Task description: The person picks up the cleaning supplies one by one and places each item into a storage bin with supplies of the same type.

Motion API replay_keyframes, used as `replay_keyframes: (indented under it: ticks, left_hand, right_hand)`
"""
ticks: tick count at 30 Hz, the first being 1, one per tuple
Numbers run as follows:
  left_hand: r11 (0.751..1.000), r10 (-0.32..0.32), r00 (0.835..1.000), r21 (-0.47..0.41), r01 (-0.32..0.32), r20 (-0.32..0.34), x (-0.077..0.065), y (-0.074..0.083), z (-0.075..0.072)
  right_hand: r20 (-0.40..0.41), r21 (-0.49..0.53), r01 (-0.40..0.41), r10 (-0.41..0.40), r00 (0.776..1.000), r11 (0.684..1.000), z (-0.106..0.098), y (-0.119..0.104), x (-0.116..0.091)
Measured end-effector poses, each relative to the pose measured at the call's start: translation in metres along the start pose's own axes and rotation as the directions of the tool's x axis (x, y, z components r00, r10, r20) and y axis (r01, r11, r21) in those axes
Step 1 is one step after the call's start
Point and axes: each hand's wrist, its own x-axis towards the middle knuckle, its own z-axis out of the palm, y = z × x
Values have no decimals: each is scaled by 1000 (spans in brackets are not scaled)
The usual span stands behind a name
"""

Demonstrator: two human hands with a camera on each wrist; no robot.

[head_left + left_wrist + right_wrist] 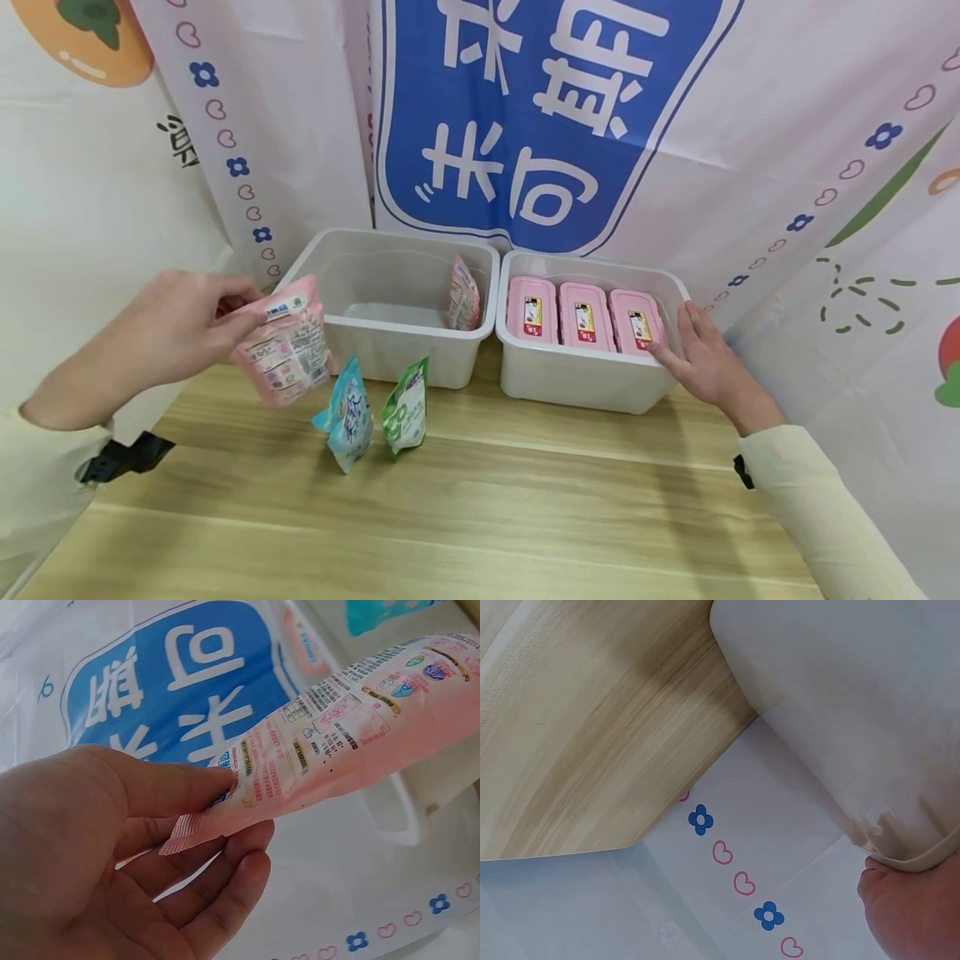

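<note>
"未来可期" on blue banner point(519, 104)

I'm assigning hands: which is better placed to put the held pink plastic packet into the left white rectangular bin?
Likely the left hand: it pinches the pink packet near the left bin; the right hand touches the right white rectangular bin.

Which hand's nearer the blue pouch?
Left. The left hand is left of the blue pouch, pinching a pink packet; the right hand is farther off to its right, at the right bin.
</note>
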Motion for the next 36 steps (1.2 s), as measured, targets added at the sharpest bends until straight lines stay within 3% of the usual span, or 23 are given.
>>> replay_keyframes:
  ticks: [12, 18, 28, 36]
  left_hand:
    - [998, -9, 998, 60, 13, -55, 8, 7, -26]
    - [996, 17, 994, 94, -8, -104, 16, 11, -37]
    - [992, 48, 983, 124, -27, -176, 35, 13, -59]
    - [991, 35, 982, 136, -10, -184, 55, 14, -70]
  right_hand:
    - [-3, 0, 5, -5, 1000, 1000, -1, 0, 2]
    - [-7, 0, 11, -11, 1000, 1000, -2, -2, 1]
    - [-2, 16, 5, -5, 1000, 1000, -2, -1, 0]
    - [7, 3, 0, 0, 1000, 1000, -2, 0, -2]
